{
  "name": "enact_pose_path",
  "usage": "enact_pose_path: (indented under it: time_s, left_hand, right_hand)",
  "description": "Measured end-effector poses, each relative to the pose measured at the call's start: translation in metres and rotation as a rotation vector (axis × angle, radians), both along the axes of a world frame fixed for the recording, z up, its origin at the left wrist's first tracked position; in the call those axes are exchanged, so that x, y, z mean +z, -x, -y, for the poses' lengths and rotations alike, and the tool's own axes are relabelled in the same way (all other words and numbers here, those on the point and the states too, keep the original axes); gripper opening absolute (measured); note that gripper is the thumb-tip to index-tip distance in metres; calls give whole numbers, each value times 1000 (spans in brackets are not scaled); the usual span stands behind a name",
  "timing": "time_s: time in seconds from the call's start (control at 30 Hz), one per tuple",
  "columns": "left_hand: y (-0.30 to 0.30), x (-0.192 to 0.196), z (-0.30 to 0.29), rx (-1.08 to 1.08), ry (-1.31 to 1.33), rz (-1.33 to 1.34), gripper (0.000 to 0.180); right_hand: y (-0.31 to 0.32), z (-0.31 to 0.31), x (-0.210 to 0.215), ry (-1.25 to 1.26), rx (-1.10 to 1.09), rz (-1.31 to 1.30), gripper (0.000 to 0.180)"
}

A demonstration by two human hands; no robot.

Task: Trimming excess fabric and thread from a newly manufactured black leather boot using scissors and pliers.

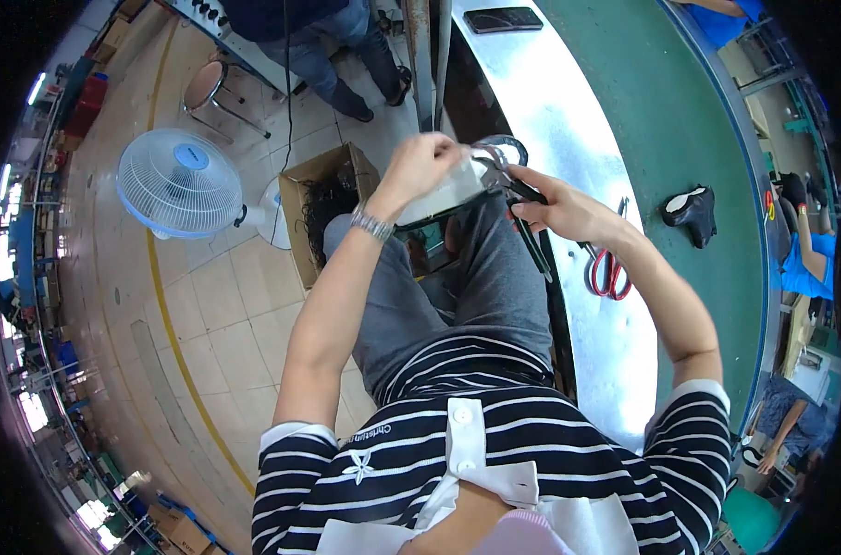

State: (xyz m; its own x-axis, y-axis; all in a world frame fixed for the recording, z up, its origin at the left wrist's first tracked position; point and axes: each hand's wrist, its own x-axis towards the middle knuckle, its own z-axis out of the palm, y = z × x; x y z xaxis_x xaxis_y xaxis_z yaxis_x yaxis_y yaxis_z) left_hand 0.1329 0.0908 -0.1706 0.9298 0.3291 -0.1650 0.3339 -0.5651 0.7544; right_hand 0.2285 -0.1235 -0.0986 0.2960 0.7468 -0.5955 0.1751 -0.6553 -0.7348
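My left hand [419,171], wearing a metal-banded watch [372,223], is closed on a pale, flat, partly see-through piece [453,191] above my lap. What its fingers pinch is partly blurred. My right hand [568,211] is wrapped round the dark handles of pliers [530,242]. Their metal head meets the right end of the pale piece, next to a shiny dark curved part [506,146] whose kind I cannot make out. On the metal worktop beside my right forearm lie red-handled scissors [609,276].
A metal worktop [615,351] runs along my right, with a phone [503,19] at its far end. Beyond it, a black shoe [689,216] rests on a green belt [661,120]. To the left stand a cardboard box [302,236] of dark strands and a fan [180,183]. Other people are nearby.
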Motion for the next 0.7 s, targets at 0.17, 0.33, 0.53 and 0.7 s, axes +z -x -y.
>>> enact_pose_path:
  time_s: [0.17, 0.33, 0.53, 0.7]
  left_hand:
    - [48, -5, 56, -58, -406, 189, 95]
    - [51, -17, 70, 29, -412, 337, 81]
    - [58, -26, 66, 0, -484, 452, 78]
    - [61, -44, 59, -43, -658, 508, 73]
  right_hand:
    - [-4, -26, 20, 174, 86, -88, 60]
    - [32, 16, -38, -187, -7, 352, 56]
    - [43, 26, -50, -222, -24, 537, 58]
    - [10, 6, 3, -52, 374, 807, 62]
